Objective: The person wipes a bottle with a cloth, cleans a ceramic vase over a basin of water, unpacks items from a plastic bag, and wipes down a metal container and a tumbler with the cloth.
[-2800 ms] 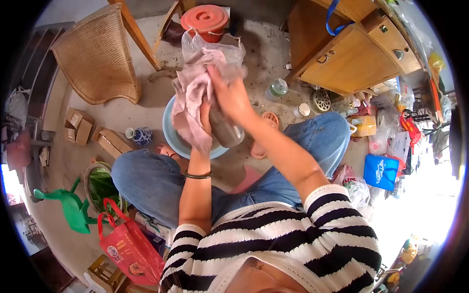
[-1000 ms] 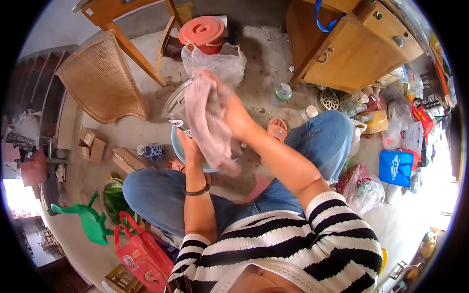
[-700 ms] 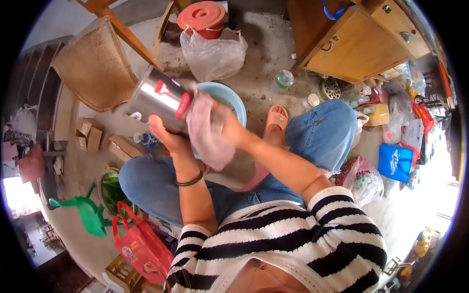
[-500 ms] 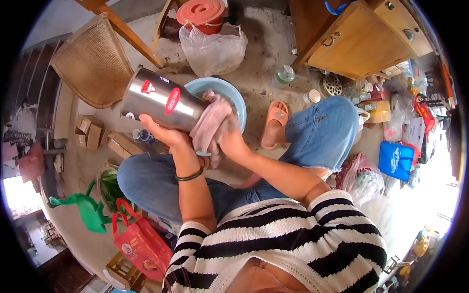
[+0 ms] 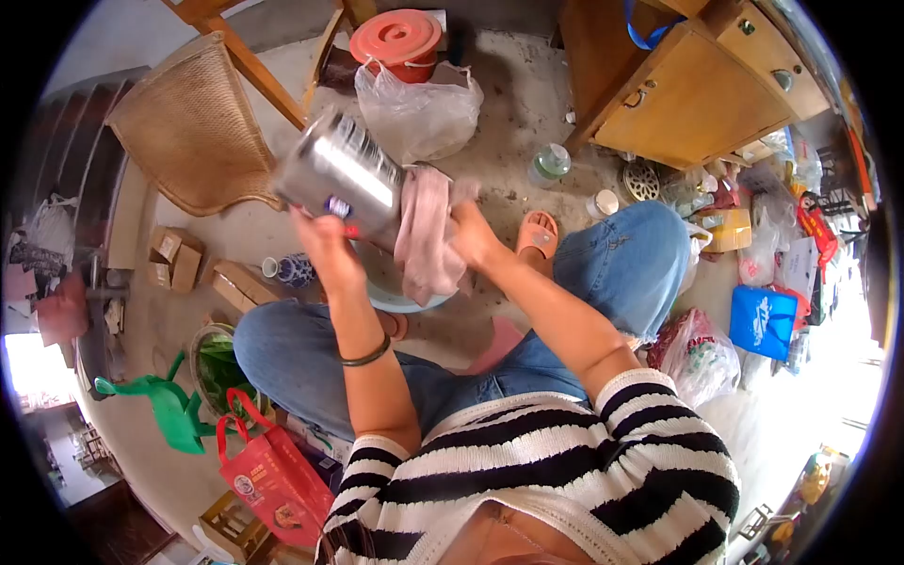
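Note:
A shiny metal cylinder (image 5: 353, 174) with stickers is tilted above a light blue basin (image 5: 400, 303), its lower right end covered by a pink cloth (image 5: 428, 235). My left hand (image 5: 325, 247) supports the cylinder from below, fingers against its side. The cloth is bunched in my right hand (image 5: 476, 235), which presses it around the cylinder's right end; motion blurs the fingertips. Cloth and cylinder hide much of the basin.
Beyond the basin are a plastic bag (image 5: 419, 113) and a red lidded bucket (image 5: 397, 45). A wicker chair (image 5: 193, 127) stands left, a wooden cabinet (image 5: 692, 108) right. Near it are a bottle (image 5: 549, 166) and a white cup (image 5: 603, 204). A red bag (image 5: 273, 480) lies lower left.
The cylinder came out from behind the cloth and has since turned about its length, showing other stickers. It has shifted slightly right, with the cloth and both hands.

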`<state>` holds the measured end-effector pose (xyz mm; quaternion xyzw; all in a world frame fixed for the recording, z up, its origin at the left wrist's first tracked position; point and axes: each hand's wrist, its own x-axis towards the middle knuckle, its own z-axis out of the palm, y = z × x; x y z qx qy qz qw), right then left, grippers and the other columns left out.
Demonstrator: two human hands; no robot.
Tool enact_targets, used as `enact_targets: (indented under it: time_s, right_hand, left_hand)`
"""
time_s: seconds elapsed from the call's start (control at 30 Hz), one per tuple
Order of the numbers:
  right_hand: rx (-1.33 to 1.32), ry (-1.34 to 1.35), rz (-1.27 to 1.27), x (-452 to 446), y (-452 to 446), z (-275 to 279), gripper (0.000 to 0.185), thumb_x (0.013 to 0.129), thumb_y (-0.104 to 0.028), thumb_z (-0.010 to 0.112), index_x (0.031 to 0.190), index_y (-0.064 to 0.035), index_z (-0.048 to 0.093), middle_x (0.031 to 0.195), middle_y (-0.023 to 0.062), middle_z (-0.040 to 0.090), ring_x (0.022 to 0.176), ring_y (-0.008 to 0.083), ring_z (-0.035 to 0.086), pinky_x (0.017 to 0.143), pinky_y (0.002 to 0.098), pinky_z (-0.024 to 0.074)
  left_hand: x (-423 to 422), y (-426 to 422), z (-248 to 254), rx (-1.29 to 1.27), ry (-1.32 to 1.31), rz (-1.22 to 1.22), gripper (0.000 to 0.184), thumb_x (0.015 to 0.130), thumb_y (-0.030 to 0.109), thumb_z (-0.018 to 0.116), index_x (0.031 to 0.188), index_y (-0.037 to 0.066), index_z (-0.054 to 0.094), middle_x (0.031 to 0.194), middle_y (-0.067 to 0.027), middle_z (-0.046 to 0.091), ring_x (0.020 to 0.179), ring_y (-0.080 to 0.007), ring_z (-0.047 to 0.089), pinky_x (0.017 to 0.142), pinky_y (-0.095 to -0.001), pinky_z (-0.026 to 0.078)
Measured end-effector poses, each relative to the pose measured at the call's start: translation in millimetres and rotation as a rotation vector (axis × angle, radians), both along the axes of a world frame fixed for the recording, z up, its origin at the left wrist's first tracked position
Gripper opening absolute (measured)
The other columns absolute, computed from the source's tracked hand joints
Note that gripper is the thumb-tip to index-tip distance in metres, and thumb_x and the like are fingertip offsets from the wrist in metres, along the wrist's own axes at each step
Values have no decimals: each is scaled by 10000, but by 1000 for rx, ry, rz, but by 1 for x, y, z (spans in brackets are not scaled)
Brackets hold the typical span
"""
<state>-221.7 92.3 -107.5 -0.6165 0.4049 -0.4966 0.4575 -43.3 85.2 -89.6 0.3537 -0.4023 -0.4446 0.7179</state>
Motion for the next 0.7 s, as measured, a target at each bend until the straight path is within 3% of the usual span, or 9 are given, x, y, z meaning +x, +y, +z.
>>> enact_targets:
  time_s: [0.17,0.3,0.33,0.37,0.4,0.47,0.5,0.57,0.7]
  right_hand:
    - [-415,126,-221,21,18,33,798,758,-256,680,1457,-65,345,1409,251,430,1277,439,453,1011,412,425]
    - [-330,322,-213,25,4,77,862,706,-144,677,1472,-51,292,1402,276,411,1237,482,465,971,457,452]
    - [-300,271,-164,27,-4,78,793,740,-162,688,1442,-22,347,1435,219,415,1274,372,461,1015,423,419]
    - [-268,221,-117,29,-12,80,729,773,-180,699,1412,8,402,1468,162,419,1311,263,457,1060,390,386]
    - [-246,83,-47,29,-22,78,724,775,-172,699,1411,6,403,1465,147,423,1308,250,455,1063,388,382]
    - [-228,-18,44,31,-46,55,672,808,-175,684,1400,-7,413,1401,171,471,1262,289,489,1039,393,401]
    - [-237,19,63,32,-58,35,626,839,-185,670,1388,-17,422,1341,211,513,1219,341,524,1012,400,424]
    - [-126,-91,101,26,-48,21,597,901,-192,639,1419,-5,407,1404,142,480,1281,250,462,1077,354,355]
    - [346,-125,232,20,-8,13,665,897,-338,648,1416,-4,400,1401,166,487,1300,265,458,1095,358,355]
  left_hand:
    - [2,-3,-35,9,-248,126,811,794,492,756,1313,-57,460,1227,-118,564,1082,-213,552,932,-344,447]
    - [4,-1,-26,146,-279,14,662,871,419,695,1275,-63,487,1207,-129,588,1062,-220,566,916,-339,455]
    - [-3,0,-6,49,-400,2,596,905,379,662,1267,-62,488,1190,-130,601,1044,-219,583,896,-342,470]
    - [6,-4,-31,26,-372,47,603,895,381,669,1262,-63,491,1188,-130,601,1044,-218,586,892,-342,472]
    - [20,-10,-76,5,-342,94,609,885,382,677,1256,-65,495,1187,-130,601,1043,-217,588,889,-341,474]
    - [18,-1,-71,18,-113,-10,660,871,433,659,1265,-66,484,1217,-134,580,1065,-218,584,906,-353,473]
    - [7,9,-38,66,91,-140,705,866,483,634,1280,-65,471,1249,-139,559,1087,-221,578,927,-366,470]
    - [-9,15,-8,-33,239,-61,762,864,546,596,1301,-61,453,1279,-143,535,1105,-222,574,944,-379,471]
    - [-12,17,24,24,284,57,771,898,603,499,1378,3,425,1323,-127,525,1191,-251,541,999,-399,449]
